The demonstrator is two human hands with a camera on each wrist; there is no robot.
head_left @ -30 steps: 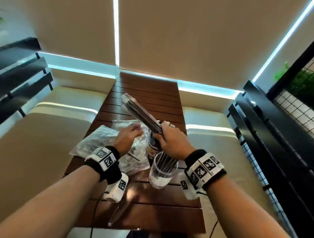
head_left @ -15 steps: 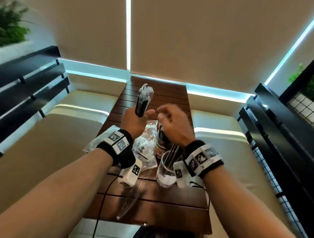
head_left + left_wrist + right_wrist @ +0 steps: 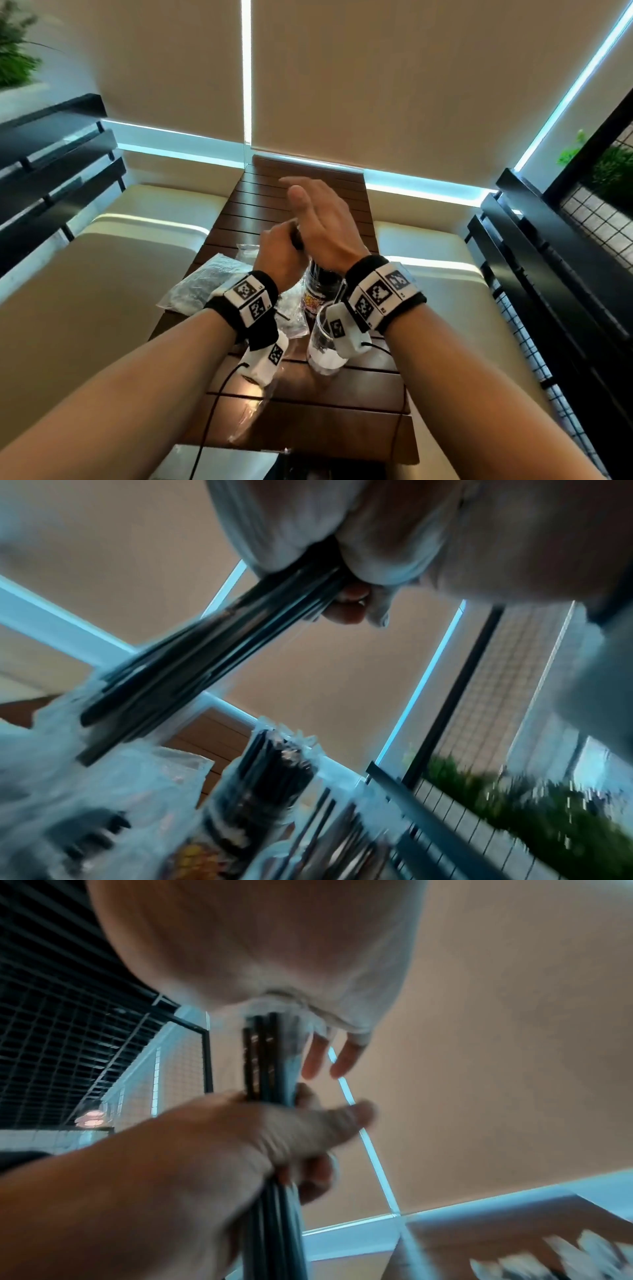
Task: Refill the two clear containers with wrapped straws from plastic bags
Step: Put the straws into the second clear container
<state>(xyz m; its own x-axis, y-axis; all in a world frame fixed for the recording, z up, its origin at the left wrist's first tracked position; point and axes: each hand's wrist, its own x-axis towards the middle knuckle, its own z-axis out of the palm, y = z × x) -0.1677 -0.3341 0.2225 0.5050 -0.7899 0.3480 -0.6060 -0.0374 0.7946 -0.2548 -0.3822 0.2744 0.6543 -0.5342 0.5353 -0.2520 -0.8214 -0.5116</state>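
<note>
My left hand (image 3: 279,255) grips a bundle of dark wrapped straws (image 3: 265,1056) upright above the table. My right hand (image 3: 318,219) is open, fingers straight, its palm lying on the bundle's top end. In the left wrist view the bundle (image 3: 212,647) slants down from the fist. Below stand two clear containers. The far, labelled one (image 3: 317,291) is packed with black straws. The near one (image 3: 323,346) holds a few and is partly hidden behind my right wrist.
Crumpled plastic bags (image 3: 202,287) lie on the slatted wooden table (image 3: 301,192), left of the containers. A long empty clear bag (image 3: 253,411) lies near the front edge. Cream benches (image 3: 102,274) flank the table; a black railing (image 3: 548,274) runs along the right.
The bundle passed from my right hand to my left, which lifted off the bags and stood it upright. My right hand let go and now lies flat on the bundle's top.
</note>
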